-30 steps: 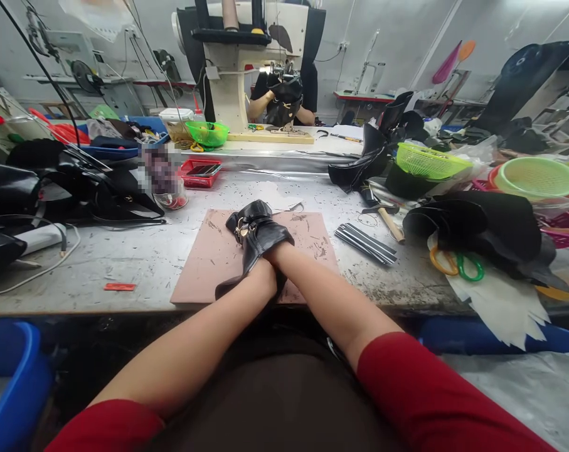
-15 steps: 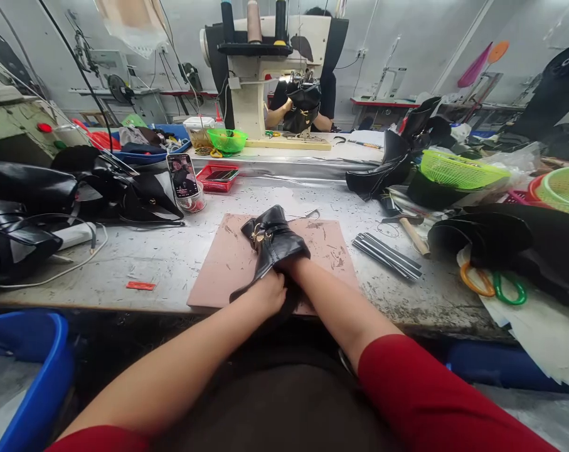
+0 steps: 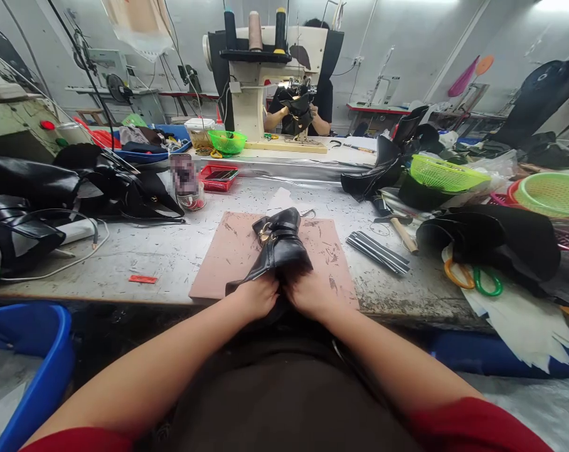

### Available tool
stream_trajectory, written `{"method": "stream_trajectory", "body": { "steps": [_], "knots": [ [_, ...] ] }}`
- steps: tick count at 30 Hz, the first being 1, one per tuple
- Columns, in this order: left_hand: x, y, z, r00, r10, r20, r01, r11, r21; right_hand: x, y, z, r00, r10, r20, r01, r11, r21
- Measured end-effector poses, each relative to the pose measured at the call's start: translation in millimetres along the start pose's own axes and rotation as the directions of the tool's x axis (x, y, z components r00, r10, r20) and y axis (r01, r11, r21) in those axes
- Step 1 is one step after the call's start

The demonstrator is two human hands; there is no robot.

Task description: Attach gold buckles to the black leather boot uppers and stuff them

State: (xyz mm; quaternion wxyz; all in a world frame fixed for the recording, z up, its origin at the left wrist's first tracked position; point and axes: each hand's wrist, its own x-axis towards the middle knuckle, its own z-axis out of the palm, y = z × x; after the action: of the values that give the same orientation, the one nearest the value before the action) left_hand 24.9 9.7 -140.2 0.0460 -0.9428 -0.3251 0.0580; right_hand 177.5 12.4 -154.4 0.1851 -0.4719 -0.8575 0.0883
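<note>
In the head view, gripping the near edge of the black boot (image 3: pixel 288 248) with curled left hand (image 3: pixel 260 295), over the pink board (image 3: pixel 228 257); cannot tell for right hand (image 3: pixel 310 294), with fingers hidden at the opening. Bordered rightward by striped strips (image 3: pixel 378 253), hammer (image 3: pixel 404 236), scissors (image 3: pixel 475 279).

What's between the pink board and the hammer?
A bundle of black and white strips, lying on the tabletop, in the head view.
</note>
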Motion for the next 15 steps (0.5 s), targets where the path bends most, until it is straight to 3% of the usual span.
{"method": "stream_trajectory", "body": {
  "steps": [5,8,11,13,15],
  "knots": [
    [-5.0,2.1,-0.7,0.999,-0.04,-0.037,0.035,0.991,-0.13,-54.9,-7.0,-10.9,0.998,-0.064,0.007,0.064,0.996,-0.058],
    [-4.6,7.5,1.0,0.992,-0.111,-0.061,0.095,0.969,-0.229,-68.9,-0.4,-21.9,0.983,0.177,-0.038,-0.174,0.981,0.084],
    [2.6,21.0,7.3,0.984,-0.165,-0.065,0.134,0.933,-0.334,-62.5,11.5,-26.1,0.863,0.498,-0.086,-0.474,0.857,0.204],
    [10.9,32.9,10.5,0.974,-0.216,-0.061,0.176,0.902,-0.393,-48.2,16.9,-24.6,0.822,0.565,-0.072,-0.532,0.806,0.259],
    [18.8,42.5,8.5,0.952,-0.298,-0.068,0.24,0.866,-0.439,-30.6,16.9,-24.7,0.832,0.553,-0.043,-0.516,0.801,0.304]
  ]
}}
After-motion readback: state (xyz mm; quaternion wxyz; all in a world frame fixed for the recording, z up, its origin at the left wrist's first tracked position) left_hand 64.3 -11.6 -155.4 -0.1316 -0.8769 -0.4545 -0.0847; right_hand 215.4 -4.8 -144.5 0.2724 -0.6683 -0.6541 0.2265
